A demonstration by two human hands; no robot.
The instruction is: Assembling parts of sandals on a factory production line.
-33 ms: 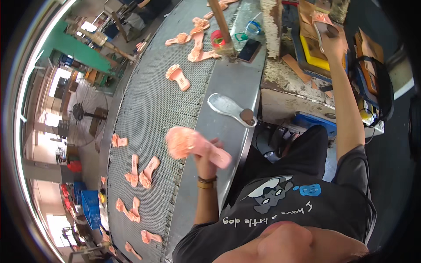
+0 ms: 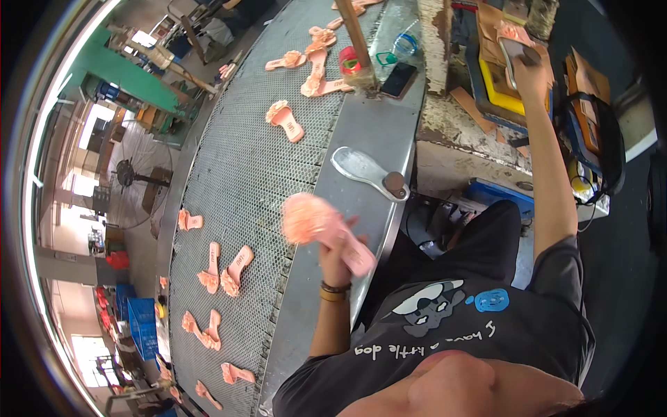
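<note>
My left hand [image 2: 335, 258] is closed around the sole of a pink slipper [image 2: 326, 226] with a ruffled strap, held above the metal bench edge. At the upper right my right hand [image 2: 531, 82] is closed on the dark round knob of a sole-shaped plate [image 2: 511, 61]. Pink ruffled material [image 2: 514, 33] shows at that plate's far end, and a yellow board [image 2: 499, 89] lies beneath. A second sole-shaped plate [image 2: 361, 169], clear or silvery with a brown knob [image 2: 394, 183], lies on the bench between my hands.
Several pink slippers [image 2: 285, 124] lie on the mesh conveyor [image 2: 243, 167] at the left. A phone [image 2: 399, 80], a plastic bottle [image 2: 405, 46] and a red tape roll [image 2: 349, 60] sit near a wooden post [image 2: 354, 31]. A fan [image 2: 126, 172] stands beyond the conveyor.
My left hand has shifted slightly to the right with the pink slipper, toward my body. My right hand stays on the knobbed plate.
</note>
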